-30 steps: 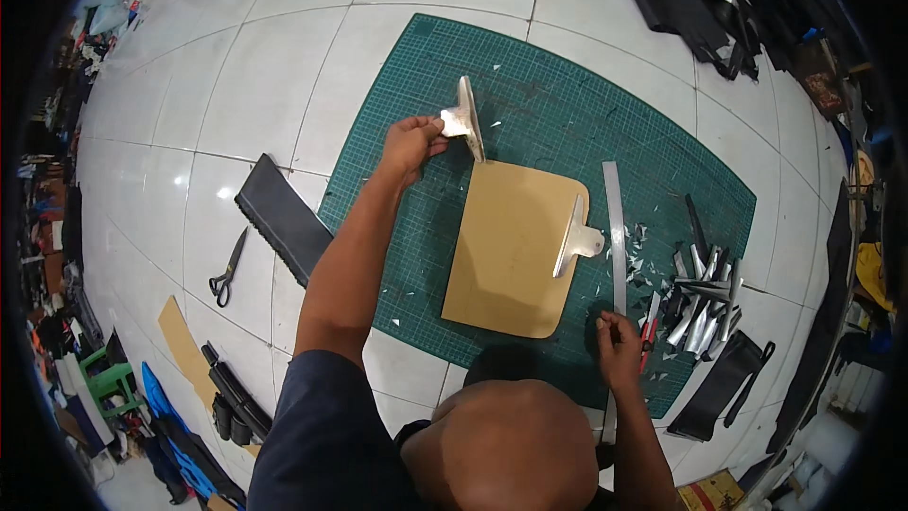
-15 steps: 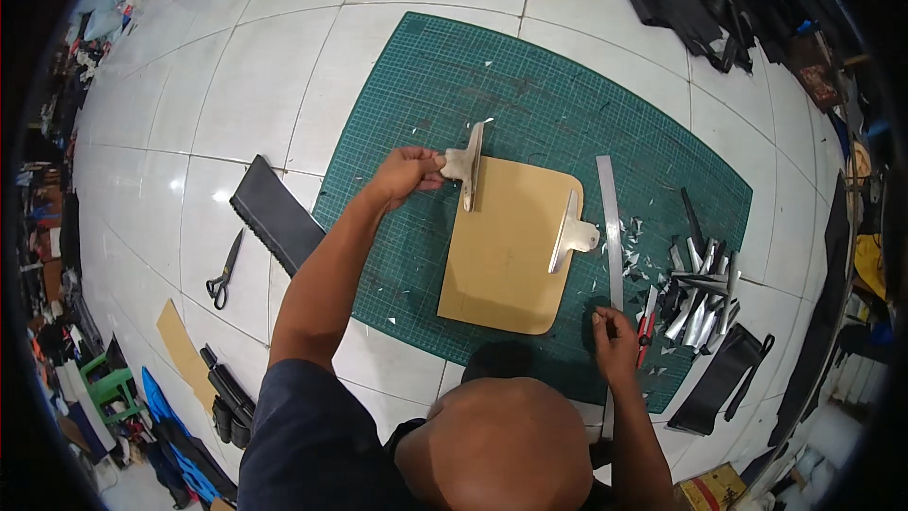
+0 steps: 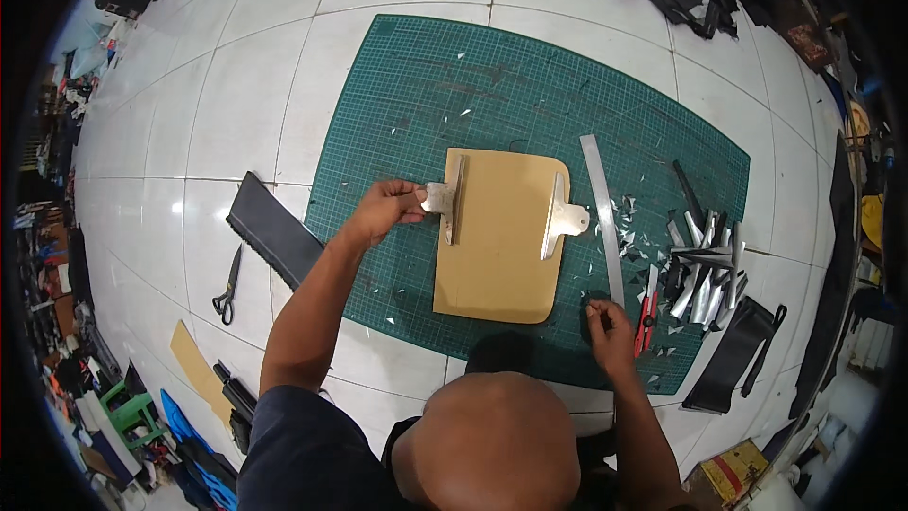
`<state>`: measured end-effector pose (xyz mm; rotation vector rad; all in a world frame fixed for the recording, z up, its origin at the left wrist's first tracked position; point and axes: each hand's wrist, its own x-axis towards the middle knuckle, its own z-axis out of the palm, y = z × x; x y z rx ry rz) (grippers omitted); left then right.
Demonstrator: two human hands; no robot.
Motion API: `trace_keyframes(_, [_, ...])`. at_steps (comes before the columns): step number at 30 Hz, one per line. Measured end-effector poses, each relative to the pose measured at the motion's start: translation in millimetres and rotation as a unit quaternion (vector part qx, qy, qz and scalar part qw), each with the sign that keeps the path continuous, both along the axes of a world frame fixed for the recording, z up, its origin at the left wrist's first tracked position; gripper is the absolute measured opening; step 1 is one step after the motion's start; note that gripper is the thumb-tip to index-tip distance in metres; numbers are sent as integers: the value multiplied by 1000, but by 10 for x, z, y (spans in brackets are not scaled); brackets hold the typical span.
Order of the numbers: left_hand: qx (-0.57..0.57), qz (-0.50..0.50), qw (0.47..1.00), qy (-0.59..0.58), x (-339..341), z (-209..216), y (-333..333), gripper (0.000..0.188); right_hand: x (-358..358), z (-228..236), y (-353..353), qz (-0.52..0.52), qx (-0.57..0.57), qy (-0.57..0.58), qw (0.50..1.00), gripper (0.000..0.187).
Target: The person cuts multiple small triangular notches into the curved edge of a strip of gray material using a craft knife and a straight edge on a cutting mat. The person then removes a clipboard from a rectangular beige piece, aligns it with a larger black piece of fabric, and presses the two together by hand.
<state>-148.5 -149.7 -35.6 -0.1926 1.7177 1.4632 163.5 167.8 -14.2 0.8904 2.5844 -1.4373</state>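
My left hand grips a flat T-shaped metal clip and holds it at the left edge of a tan board with rounded corners. The board lies on a green cutting mat. A second metal clip sits on the board's right edge. My right hand rests on the mat with curled fingers at the near end of a long metal ruler. Whether it grips anything is hidden.
A red-handled cutter and a pile of grey and black strips lie right of the ruler. A black strip and scissors lie on the white tiles at left. A black piece lies at the mat's right corner.
My left hand has carried the metal clip from above the board's top edge down to its left edge. My right hand has stayed by the ruler's near end.
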Motion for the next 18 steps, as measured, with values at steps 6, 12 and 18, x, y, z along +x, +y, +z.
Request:
trace_keyframes(6, [-63, -34, 997, 22, 29, 173, 106, 38, -58, 89, 21, 15, 7, 15, 1000, 19])
trace_keyframes(12, [-50, 45, 995, 80, 197, 128, 61, 38, -21, 113, 101, 22, 39, 33, 998, 19])
trace_keyframes(18, [-70, 216, 972, 66, 549, 78, -304, 47, 258, 49, 421, -56, 147, -35, 987, 31])
